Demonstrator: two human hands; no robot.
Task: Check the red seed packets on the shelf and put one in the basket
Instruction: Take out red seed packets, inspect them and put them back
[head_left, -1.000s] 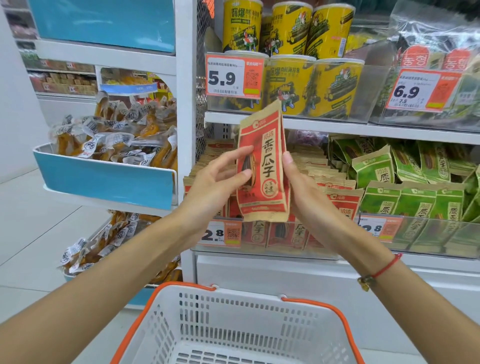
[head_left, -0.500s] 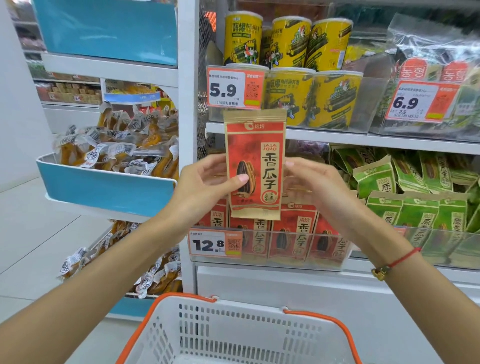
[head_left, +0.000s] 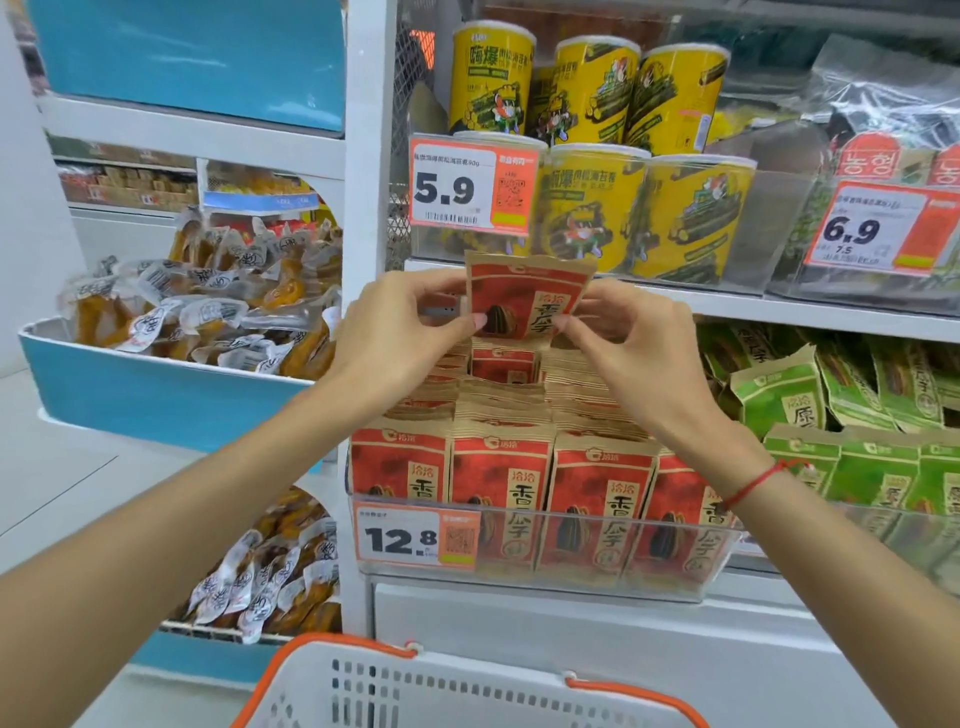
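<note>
Clear shelf bin held upright red seed packets; left hand and right hand pinched one red, tan-edged packet above them.

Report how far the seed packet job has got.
Done: one red seed packet is off the shelf row. In hand: the left hand and right hand pinch its sides, front facing the person, as if checking it. Left: it is not yet in the basket.
</note>
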